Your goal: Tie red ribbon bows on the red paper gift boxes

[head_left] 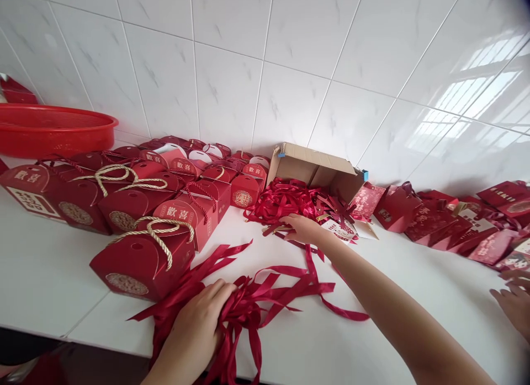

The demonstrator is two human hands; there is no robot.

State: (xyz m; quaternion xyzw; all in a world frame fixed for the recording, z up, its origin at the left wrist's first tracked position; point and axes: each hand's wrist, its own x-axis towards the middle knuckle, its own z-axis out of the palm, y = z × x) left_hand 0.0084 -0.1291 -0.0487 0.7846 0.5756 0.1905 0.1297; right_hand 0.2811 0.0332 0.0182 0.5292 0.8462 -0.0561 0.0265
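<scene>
My left hand (201, 321) is closed around a bunch of dark red satin ribbons (244, 308), whose loose ends trail over the white tiled counter (306, 341). Farther off, my right hand (301, 229) reaches to the front of a tangled pile of red ribbons (290, 200). Its fingers are stretched out and slightly apart, touching dark red and gold strips (273, 229); their tips are partly hidden. Behind the pile a cardboard box (318, 159) lies on its side with its open face toward me. A red gift box (141, 266) with a gold cord bow stands beside the left-hand ribbons.
Several red gift boxes (174, 211) with cord handles fill the counter's left. A red plastic basin (58, 134) stands behind them at the far left. More red bags (439, 222) line the wall on the right. Another person's hand (515, 302) shows at the right edge.
</scene>
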